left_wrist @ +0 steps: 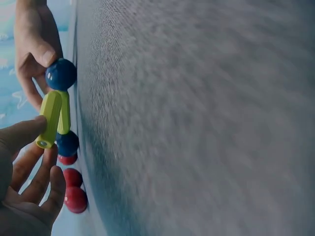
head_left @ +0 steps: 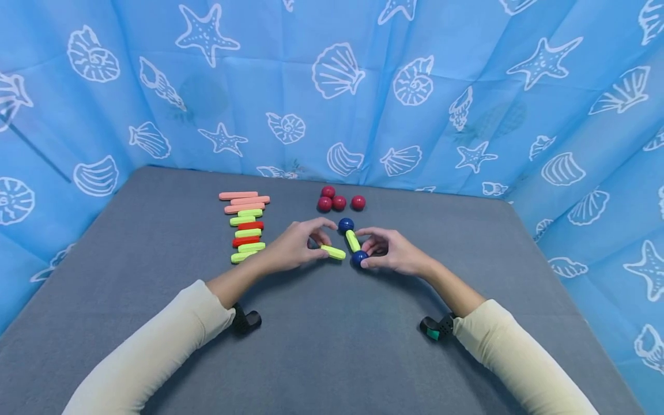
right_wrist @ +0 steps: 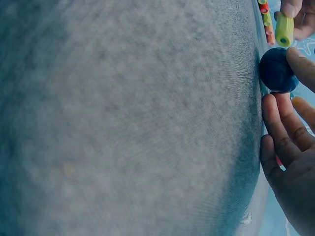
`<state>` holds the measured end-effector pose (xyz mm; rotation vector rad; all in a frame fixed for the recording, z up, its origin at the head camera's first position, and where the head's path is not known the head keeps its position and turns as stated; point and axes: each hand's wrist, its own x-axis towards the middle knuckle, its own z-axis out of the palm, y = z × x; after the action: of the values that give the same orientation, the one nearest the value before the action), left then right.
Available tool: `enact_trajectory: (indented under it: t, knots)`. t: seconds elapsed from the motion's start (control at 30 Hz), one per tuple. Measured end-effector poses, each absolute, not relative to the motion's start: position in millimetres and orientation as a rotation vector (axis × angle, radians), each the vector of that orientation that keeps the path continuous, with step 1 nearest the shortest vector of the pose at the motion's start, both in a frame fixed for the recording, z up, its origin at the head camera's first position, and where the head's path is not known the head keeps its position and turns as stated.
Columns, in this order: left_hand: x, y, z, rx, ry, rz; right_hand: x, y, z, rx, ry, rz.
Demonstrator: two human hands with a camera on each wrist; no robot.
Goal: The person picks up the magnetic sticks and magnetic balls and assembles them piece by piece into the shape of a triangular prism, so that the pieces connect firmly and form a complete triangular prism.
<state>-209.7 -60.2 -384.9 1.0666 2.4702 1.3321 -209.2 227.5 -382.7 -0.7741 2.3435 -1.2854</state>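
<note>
My left hand (head_left: 297, 246) pinches a short yellow-green rod (head_left: 334, 252) between thumb and fingers, raised off the table in the left wrist view. A hole shows in the rod's end (left_wrist: 44, 144). Just right of it, a second yellow-green rod (head_left: 353, 241) joins two blue balls, a far one (head_left: 346, 225) and a near one (head_left: 359, 259). My right hand (head_left: 396, 252) holds the near blue ball, thumb on one side and fingers on the other, as the right wrist view shows. The held rod is close to that ball; contact between them is unclear.
Several dark red balls (head_left: 339, 202) sit behind the hands. On the left lies a column of rods: salmon ones (head_left: 245, 208) at the back, then shorter yellow-green (head_left: 248, 233) and red ones (head_left: 246, 241). A blue shell-print curtain (head_left: 301, 75) borders the grey table (head_left: 332, 346).
</note>
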Motion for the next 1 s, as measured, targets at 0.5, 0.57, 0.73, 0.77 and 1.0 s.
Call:
enact_trajectory:
  t: [0.5, 0.57, 0.73, 0.77, 1.0]
  knots:
    - [-209, -50, -386, 1.058, 2.425, 1.369, -209, 228, -383, -0.777, 2.329, -1.294]
    - [-208, -59, -382, 1.045, 2.439, 1.355, -210, 227, -383, -0.774, 2.325, -1.293]
    - [-203, -99, -374, 1.02, 2.532, 1.276, -210, 227, -382, -0.781, 2.323, -1.284]
    - [-201, -108, -374, 1.011, 2.558, 1.257, -210, 227, -382, -0.787, 2.321, -1.283]
    - [-185, -164, -376, 0.946, 2.684, 1.126, -210, 230, -383, -0.807, 2.327, -1.27]
